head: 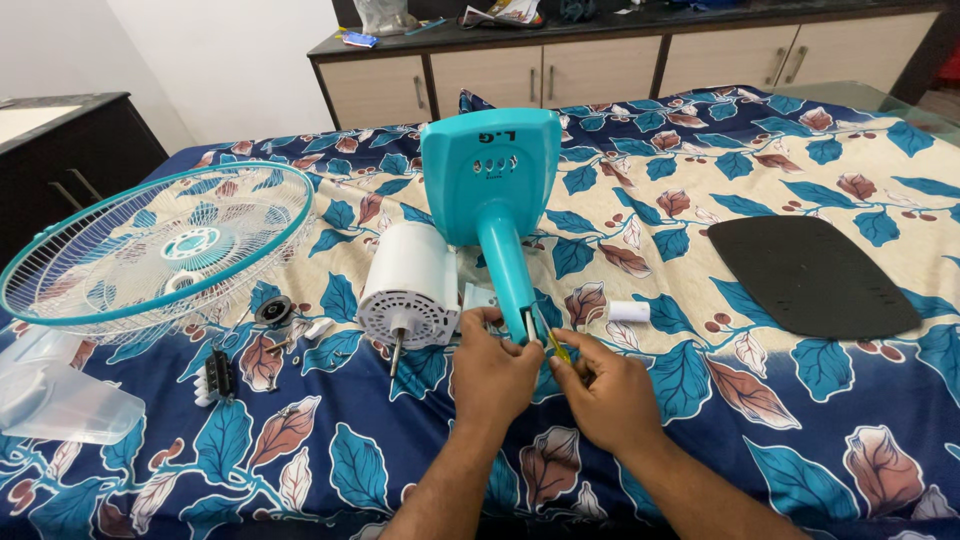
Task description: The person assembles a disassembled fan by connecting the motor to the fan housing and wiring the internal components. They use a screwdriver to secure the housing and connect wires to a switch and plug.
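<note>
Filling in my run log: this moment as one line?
left hand: grips teal fan stand | right hand: at stand's end | motor beside

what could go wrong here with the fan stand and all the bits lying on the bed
1. The left hand and right hand work at the near end of the teal stand, which rests on a soft bedsheet, so it may shift.
2. The white motor lies on its side and could roll.
3. Small loose parts may get lost against the pattern.

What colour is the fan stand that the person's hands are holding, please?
The fan stand is turquoise, base and neck alike; the head view shows it clearly.
</note>
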